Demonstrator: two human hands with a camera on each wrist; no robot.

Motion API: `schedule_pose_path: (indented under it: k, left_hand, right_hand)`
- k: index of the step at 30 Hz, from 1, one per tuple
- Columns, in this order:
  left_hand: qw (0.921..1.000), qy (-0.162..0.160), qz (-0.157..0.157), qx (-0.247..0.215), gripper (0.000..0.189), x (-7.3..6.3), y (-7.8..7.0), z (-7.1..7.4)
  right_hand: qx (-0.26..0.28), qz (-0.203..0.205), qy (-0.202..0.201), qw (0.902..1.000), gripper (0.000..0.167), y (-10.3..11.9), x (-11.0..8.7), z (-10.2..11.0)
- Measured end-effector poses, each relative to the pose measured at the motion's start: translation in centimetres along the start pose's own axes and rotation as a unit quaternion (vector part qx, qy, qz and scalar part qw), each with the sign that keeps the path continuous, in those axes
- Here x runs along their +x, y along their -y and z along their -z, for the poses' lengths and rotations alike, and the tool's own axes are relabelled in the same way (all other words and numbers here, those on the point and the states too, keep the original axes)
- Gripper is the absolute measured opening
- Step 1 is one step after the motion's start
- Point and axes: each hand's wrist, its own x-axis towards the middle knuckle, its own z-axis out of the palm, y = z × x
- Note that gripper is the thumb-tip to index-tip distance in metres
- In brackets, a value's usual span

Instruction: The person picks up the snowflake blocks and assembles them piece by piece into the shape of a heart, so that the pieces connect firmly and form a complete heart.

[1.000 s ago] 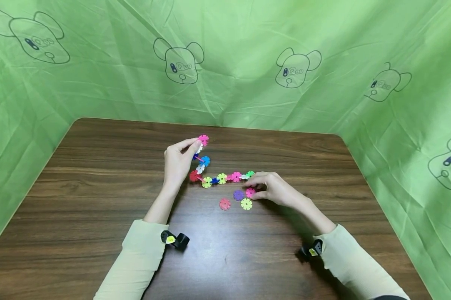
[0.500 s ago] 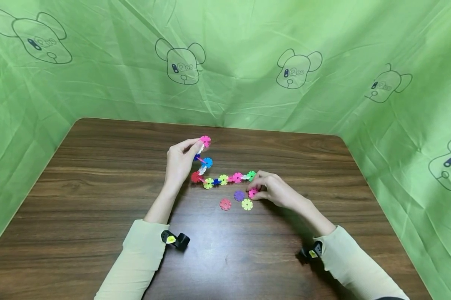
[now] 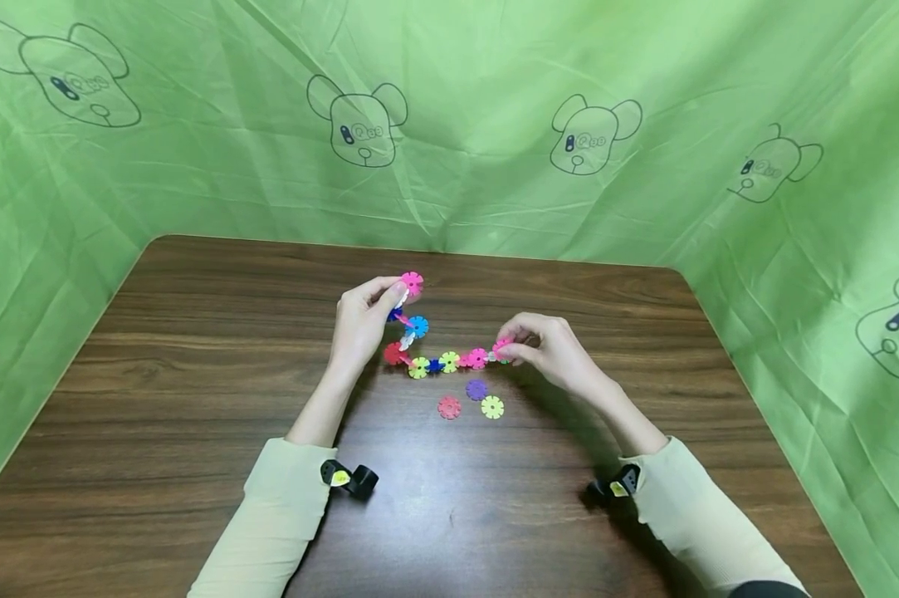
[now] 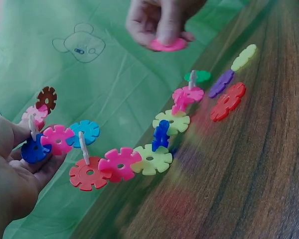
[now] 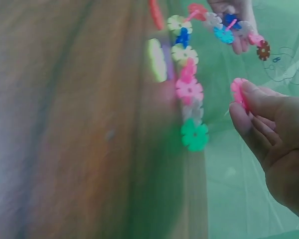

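My left hand [image 3: 359, 320] grips one end of a chain of slotted plastic snowflake discs [image 4: 121, 165] in many colours. The chain drops from these fingers, then bends and runs right, just over or on the table; which one I cannot tell. A green disc [image 5: 194, 134] forms its far end. Between thumb and fingers, my right hand [image 3: 549, 349] pinches a single pink snowflake disc [image 5: 237, 91]. In the right wrist view that disc is apart from the chain, beside its green end. At the left-hand end, a brown disc [image 4: 47, 99] shows in the left wrist view.
Three loose discs lie on the brown wooden table [image 3: 195, 415] in front of the chain: purple [image 3: 476, 389], yellow [image 3: 492, 407] and red [image 3: 449, 407]. Green cloth [image 3: 464, 199] with bear-head outlines hangs behind and at both sides of the table.
My right hand has picked the pink disc up off the table and moved away from me to the chain's green end. The left hand and chain have shifted slightly right.
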Motion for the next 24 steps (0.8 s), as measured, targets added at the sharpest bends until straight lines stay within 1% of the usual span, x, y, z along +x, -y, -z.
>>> schedule_pose_path:
  k: [4,7,10,12,14,19,24]
  left_hand:
    - [1.0000,0.004,-0.002,0.005,0.027,0.0,0.0,0.0]
    - [0.9999,0.008,-0.007,0.005,0.027,-0.1,0.1,-0.1]
    - [0.9996,0.016,-0.020,0.011,0.028,-0.2,0.1,-0.2]
    - [0.9992,0.020,-0.031,0.015,0.028,-0.3,0.1,-0.3]
    - [0.9987,0.023,-0.041,0.017,0.028,-0.3,0.1,-0.4]
    - [0.9978,0.030,-0.057,0.015,0.027,-0.3,0.0,-0.5]
    - [0.9972,0.037,-0.063,0.017,0.027,-0.5,-0.3,-0.6]
  right_hand:
    - [0.015,-0.007,-0.030,0.9994,0.010,0.5,1.3,0.0]
    - [0.060,-0.023,-0.046,0.9969,0.011,0.6,2.2,-0.1]
    - [0.107,-0.034,-0.064,0.9916,0.012,0.8,3.1,-0.2]
    - [0.130,-0.033,-0.077,0.9879,0.012,1.1,3.7,-0.2]
    - [0.146,-0.023,-0.089,0.9851,0.012,1.4,4.1,-0.3]
    - [0.155,0.003,-0.100,0.9828,0.014,2.4,5.0,-0.5]
    - [0.147,0.009,-0.108,0.9832,0.014,2.9,5.4,-0.7]
